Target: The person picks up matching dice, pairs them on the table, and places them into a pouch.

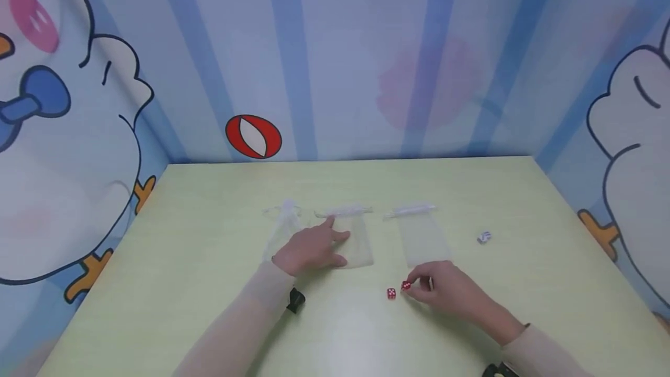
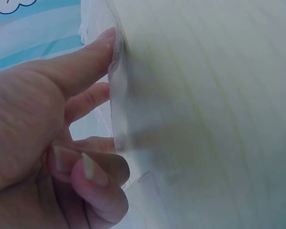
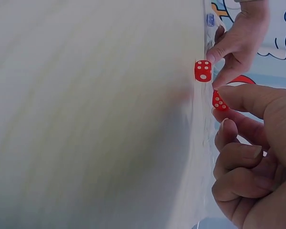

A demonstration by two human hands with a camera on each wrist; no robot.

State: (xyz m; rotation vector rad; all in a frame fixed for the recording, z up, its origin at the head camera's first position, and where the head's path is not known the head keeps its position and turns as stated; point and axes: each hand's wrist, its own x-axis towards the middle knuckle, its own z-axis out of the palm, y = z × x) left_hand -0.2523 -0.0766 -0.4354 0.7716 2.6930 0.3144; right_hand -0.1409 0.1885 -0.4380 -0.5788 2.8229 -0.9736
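My right hand (image 1: 452, 290) pinches a red die (image 3: 220, 100) with white pips between thumb and index finger, close over the table. A second red die (image 1: 391, 294) lies just left of it, showing several pips. With thumb and two fingers spread and fairly straight, my left hand (image 1: 311, 246) presses on the middle sheer white drawstring bag (image 1: 358, 243), which lies flat. The other two fingers (image 2: 102, 186) curl in toward the palm. Part of the bag is hidden under the hand.
To the left lies another sheer bag (image 1: 285, 223), partly covered by my left hand. A third bag (image 1: 423, 237) is at right, beyond my right hand. Further right sits a small whitish block (image 1: 484, 237) with dark marks. A small blue piece (image 3: 210, 19) shows beyond my left hand. Printed walls (image 1: 345, 74) enclose the table.
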